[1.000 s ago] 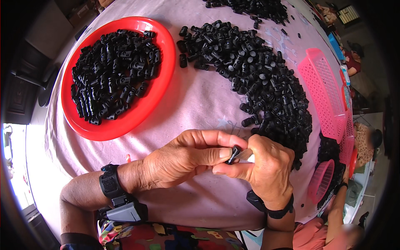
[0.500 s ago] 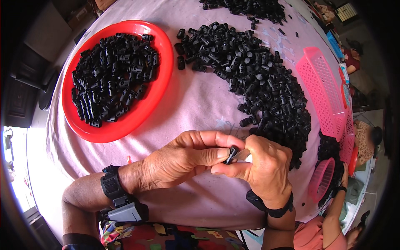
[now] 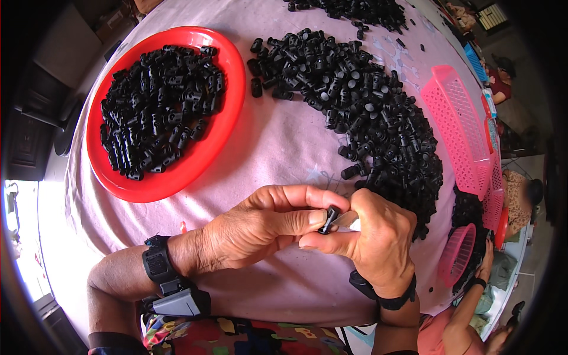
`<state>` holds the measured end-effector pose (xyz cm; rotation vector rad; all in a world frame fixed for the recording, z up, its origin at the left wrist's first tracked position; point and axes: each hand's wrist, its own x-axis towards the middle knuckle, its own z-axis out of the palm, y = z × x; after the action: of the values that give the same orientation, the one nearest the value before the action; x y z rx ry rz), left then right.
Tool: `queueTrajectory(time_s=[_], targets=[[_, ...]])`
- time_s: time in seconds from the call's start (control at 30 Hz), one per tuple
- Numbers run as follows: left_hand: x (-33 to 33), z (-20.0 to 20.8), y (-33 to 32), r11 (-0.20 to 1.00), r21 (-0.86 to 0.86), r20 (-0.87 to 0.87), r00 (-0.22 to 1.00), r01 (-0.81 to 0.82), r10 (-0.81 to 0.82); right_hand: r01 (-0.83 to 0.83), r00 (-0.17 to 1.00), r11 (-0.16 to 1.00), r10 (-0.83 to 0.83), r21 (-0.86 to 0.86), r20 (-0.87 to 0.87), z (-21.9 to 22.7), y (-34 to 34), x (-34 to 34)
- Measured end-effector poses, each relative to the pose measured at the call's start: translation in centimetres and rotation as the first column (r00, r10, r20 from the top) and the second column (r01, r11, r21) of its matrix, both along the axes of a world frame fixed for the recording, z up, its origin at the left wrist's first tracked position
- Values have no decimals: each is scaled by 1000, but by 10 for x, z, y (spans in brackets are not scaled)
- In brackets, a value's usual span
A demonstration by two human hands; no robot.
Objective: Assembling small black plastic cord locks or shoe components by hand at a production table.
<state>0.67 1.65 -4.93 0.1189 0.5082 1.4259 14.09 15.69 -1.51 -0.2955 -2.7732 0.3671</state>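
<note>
We pinch one small black plastic part [image 3: 331,218] between left hand [image 3: 260,228] and right hand [image 3: 376,239], fingertips closed on it, at 6 o'clock of the table. Risk, we judge: it slips into the loose black pile [image 3: 367,112] at 1 o'clock. Red tray [image 3: 234,71] at 10 o'clock; pink basket [image 3: 458,124] at 3. No labels visible.

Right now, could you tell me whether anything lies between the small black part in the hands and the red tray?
Nothing visible does. Both hands pinch the black part, and only bare pink cloth lies between it and the red tray. The loose pile sits off to the right.
</note>
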Motion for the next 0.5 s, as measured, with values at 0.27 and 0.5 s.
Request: queueTrajectory(time_s=[0.27, 0.5], targets=[[3, 0, 2, 1000, -4, -106, 994, -4, 4, -5, 1000, 1000, 5, -31, -17, 1, -2, -2], [3, 0, 2, 1000, -2, -94, 996, -4, 3, -12, 1000, 1000, 12, 21, -8, 1, -2, -1]])
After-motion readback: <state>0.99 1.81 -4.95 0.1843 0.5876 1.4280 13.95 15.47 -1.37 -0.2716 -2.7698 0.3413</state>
